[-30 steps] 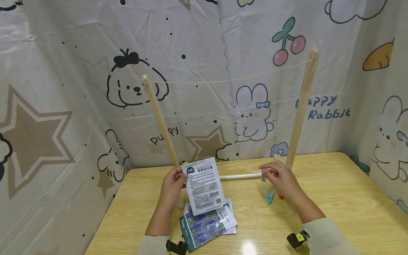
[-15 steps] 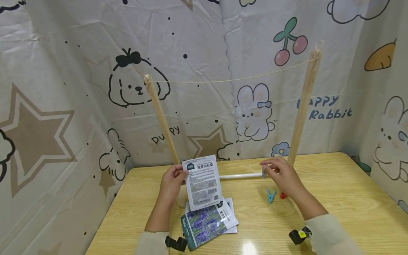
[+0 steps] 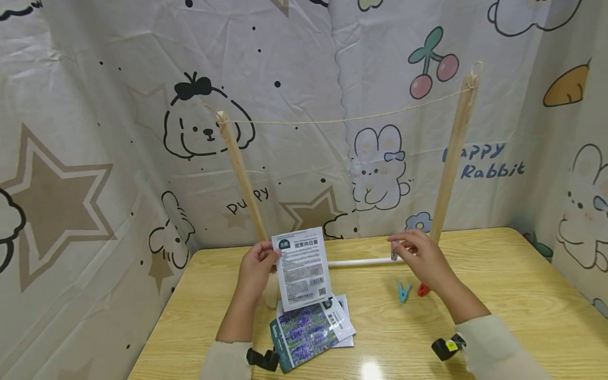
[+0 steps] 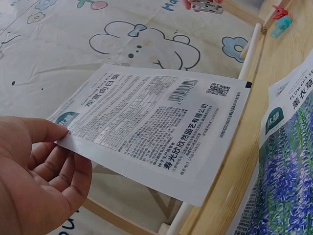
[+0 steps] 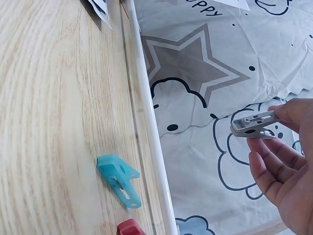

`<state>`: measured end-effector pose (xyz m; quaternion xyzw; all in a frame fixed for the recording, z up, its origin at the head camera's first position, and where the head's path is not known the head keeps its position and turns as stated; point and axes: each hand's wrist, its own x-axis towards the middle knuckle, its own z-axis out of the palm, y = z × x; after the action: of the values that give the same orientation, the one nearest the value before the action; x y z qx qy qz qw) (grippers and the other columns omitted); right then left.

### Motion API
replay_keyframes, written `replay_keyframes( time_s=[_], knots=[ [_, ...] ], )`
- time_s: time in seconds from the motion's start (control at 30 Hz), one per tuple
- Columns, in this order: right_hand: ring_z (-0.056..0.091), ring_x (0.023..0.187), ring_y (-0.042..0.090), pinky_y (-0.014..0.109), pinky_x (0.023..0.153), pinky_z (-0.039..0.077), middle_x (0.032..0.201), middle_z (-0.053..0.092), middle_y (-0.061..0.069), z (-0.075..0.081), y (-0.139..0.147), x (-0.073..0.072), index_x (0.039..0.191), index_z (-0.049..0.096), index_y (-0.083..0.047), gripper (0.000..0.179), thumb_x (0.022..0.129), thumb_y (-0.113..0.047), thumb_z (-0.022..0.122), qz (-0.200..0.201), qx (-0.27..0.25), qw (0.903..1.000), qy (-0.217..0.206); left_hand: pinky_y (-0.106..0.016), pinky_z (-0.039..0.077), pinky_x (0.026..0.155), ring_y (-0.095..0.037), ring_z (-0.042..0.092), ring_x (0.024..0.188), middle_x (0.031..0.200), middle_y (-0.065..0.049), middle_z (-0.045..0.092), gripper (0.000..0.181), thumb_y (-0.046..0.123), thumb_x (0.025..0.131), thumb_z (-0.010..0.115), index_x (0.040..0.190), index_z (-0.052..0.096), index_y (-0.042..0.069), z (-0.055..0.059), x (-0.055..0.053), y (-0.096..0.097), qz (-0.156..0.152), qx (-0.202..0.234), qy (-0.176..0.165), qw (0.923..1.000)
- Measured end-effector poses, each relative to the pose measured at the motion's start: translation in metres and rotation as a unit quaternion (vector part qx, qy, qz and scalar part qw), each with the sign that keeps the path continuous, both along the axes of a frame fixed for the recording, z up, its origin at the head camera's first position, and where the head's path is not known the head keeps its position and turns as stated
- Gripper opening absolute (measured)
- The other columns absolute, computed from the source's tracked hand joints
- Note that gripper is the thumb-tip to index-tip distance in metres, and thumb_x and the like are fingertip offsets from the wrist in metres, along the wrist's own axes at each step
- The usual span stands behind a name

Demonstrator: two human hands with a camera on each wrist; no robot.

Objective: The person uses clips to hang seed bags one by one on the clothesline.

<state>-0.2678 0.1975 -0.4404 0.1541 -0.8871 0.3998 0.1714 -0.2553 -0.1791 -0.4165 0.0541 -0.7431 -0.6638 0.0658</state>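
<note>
My left hand point(image 3: 256, 269) pinches a white printed seed packet point(image 3: 304, 272) by its upper left corner, back side facing me, raised over other packets on the table. In the left wrist view the thumb lies on the packet's point(image 4: 151, 129) face with fingers behind. A grey clothespin point(image 5: 254, 123) is pinched by its handle ends between thumb and fingers of my right hand point(image 5: 288, 161); its tip points away from the hand. In the head view the right hand point(image 3: 420, 258) is over the right end of the white rod point(image 3: 361, 263).
A purple-flower seed packet point(image 3: 306, 335) lies on another packet on the table point(image 3: 475, 316). A teal clothespin point(image 3: 404, 292) and a red clothespin point(image 3: 423, 290) lie at right. Two wooden posts point(image 3: 243, 179) carry a string point(image 3: 342, 120) between their tops.
Both hands have risen slightly, the left with the packet and the right with the clothespin. The packets and clothespins on the table have stayed in place.
</note>
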Motion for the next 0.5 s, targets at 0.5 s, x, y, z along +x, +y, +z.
replay_keyframes(
  time_s=[0.5],
  knots=[
    [0.058,0.092,0.012,0.019,0.078,0.052,0.113,0.062,0.004,0.0104,-0.0040,0.0027,0.116,0.073,-0.014,0.022,0.103,-0.025,0.059,0.009,0.006,0.9999,0.008,-0.029,0.056,0.077,-0.015,0.063,0.084,0.102,-0.006,0.067,0.024,0.013,0.099,0.062,0.122,0.064,0.006,0.0047,-0.0020,-0.0022,0.012,-0.003,-0.005,0.9999]
  ],
)
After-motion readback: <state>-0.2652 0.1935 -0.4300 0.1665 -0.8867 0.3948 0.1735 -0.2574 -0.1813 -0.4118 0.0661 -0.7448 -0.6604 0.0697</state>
